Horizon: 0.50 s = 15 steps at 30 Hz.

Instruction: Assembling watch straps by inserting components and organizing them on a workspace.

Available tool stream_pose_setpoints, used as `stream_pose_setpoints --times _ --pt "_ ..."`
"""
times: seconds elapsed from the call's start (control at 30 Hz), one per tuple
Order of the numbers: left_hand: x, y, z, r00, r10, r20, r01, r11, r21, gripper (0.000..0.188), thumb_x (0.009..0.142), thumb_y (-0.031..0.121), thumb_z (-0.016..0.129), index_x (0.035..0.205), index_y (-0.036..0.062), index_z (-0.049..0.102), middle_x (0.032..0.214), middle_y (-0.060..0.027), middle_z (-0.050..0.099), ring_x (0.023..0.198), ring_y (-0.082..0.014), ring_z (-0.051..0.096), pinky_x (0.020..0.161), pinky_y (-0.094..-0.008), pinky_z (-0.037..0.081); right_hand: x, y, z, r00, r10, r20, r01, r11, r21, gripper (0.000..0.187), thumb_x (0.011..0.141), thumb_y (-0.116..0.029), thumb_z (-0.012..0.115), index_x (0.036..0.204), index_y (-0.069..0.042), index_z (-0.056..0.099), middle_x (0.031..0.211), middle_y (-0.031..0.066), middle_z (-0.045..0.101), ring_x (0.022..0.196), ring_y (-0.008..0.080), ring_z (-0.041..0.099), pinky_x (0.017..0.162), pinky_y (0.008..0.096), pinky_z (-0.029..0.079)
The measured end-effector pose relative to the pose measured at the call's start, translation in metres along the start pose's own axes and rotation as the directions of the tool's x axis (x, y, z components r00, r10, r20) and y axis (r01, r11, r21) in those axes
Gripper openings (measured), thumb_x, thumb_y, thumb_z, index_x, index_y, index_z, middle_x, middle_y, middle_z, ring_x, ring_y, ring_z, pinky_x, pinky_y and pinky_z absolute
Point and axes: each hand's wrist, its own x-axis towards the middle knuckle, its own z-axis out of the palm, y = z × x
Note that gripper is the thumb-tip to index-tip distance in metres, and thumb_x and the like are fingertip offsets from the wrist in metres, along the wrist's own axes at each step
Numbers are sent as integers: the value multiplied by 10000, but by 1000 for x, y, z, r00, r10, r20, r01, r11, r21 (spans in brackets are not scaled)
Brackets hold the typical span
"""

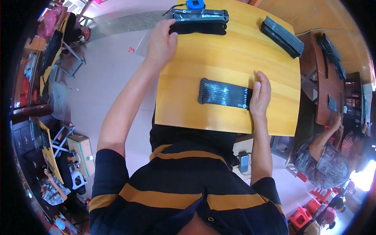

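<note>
Near the far left edge of the yellow table, my left hand is at the left end of a pile of flat black packets in clear plastic. Its index finger and thumb close around the end of the nearest black packet; the other fingers are mostly hidden. Closer to me lies an overlapping row of similar black packets, glossy, with small white marks along its right end. My right hand rests on edge against that right end, fingers stretched upward and thumb apart, gripping nothing.
A blue tape measure with a black strap sits behind the far pile. Another stack of black packets lies slantwise at the far right. A brown table stands to the right, where a person works. A cardboard box is at left.
</note>
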Motion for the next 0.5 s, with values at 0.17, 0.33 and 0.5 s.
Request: stream_pose_setpoints --times 0.17,0.33,0.5 --pt "67 -42 28 999 29 38 -30 999 34 411 890 119 655 1283 5 621 1229 -262 654 1154 -452 613 1007 -497 495 -2 -3 -4 994 106 -39 -98 982 164 360 1100 -259 472 1281 -3 648 1330 213 636 1286 366 578 1119 426 434" --pt "131 -79 71 983 -15 184 -17 985 170 502 833 182 683 1321 72 637 1254 -271 663 1203 -441 608 1064 -484 492 -2 -2 -5 995 101 -8 -98 984 149 347 1099 -241 461 1267 -8 655 1324 200 642 1294 378 572 1129 444 424" --pt "178 -84 89 834 -307 458 245 951 190 653 818 319 803 1383 55 609 1286 -243 688 1157 -354 687 988 -424 552 4 -10 -7 996 86 16 -88 988 127 332 1093 -235 469 1246 -19 670 1311 194 653 1308 395 562 1139 475 411"
